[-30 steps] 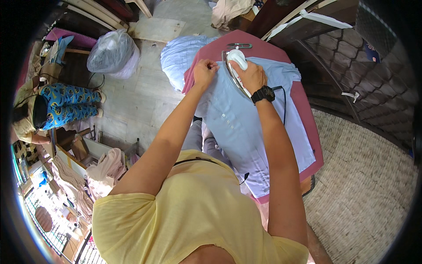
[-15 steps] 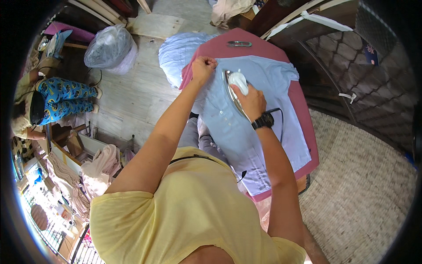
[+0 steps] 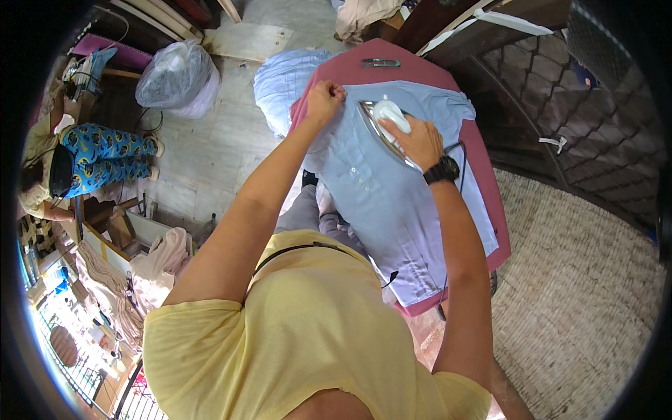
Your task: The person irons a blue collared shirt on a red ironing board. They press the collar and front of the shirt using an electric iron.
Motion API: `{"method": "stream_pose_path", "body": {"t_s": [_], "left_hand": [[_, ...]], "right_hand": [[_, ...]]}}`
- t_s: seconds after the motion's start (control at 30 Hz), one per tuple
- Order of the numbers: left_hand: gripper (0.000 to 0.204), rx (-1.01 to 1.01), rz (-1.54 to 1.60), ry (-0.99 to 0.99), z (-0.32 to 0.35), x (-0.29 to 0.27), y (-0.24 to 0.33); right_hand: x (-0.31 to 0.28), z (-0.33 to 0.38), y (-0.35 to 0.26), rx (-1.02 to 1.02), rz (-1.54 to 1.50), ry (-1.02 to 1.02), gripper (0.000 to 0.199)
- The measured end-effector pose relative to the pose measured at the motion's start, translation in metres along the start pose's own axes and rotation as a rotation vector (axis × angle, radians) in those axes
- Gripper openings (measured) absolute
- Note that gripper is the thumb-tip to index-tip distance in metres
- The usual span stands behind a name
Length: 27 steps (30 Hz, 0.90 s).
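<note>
a: where is the iron (image 3: 383, 120)?

b: on the light blue shirt (image 3: 392, 189), near the collar end, spread over the pink ironing board (image 3: 483, 168). the right hand (image 3: 418, 140) is clenched around its white handle, presumably to press and steer it.

a: and the left hand (image 3: 325, 100)?

b: it pinches the shirt's edge at the board's side, likely to pull the cloth flat ahead of the iron. a cord (image 3: 458, 157) trails past the wrist.

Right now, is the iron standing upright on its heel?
No, the iron lies soleplate down on the light blue shirt, with the right hand gripping its handle.
</note>
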<state>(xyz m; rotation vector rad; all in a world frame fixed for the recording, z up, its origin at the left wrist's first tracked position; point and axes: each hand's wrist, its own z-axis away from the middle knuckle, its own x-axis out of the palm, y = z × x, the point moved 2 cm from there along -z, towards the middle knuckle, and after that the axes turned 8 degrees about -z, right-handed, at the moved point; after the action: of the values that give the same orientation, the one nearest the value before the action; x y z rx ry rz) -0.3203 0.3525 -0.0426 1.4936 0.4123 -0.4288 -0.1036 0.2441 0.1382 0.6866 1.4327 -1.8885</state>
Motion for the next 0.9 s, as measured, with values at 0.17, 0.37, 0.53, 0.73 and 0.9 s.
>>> {"method": "stream_pose_path", "body": {"t_s": [0.17, 0.37, 0.53, 0.73, 0.9], "left_hand": [[0.009, 0.073, 0.211, 0.076, 0.016, -0.016, -0.002], [0.016, 0.494, -0.17, -0.049, 0.103, -0.019, 0.041], [0.03, 0.557, -0.319, -0.035, 0.117, -0.016, 0.035], [0.047, 0.666, -0.526, -0.106, 0.122, -0.019, 0.031], [0.049, 0.713, -0.61, -0.134, 0.125, -0.019, 0.027]], "right_hand": [[0.013, -0.022, -0.004, -0.156, 0.148, -0.04, 0.067], [0.006, -0.022, -0.007, -0.17, 0.125, -0.072, 0.066], [0.011, -0.026, 0.002, -0.162, 0.17, -0.043, 0.067], [0.013, -0.03, 0.005, -0.171, 0.148, -0.073, 0.068], [0.009, -0.029, -0.001, -0.209, 0.172, -0.075, 0.067]]}}
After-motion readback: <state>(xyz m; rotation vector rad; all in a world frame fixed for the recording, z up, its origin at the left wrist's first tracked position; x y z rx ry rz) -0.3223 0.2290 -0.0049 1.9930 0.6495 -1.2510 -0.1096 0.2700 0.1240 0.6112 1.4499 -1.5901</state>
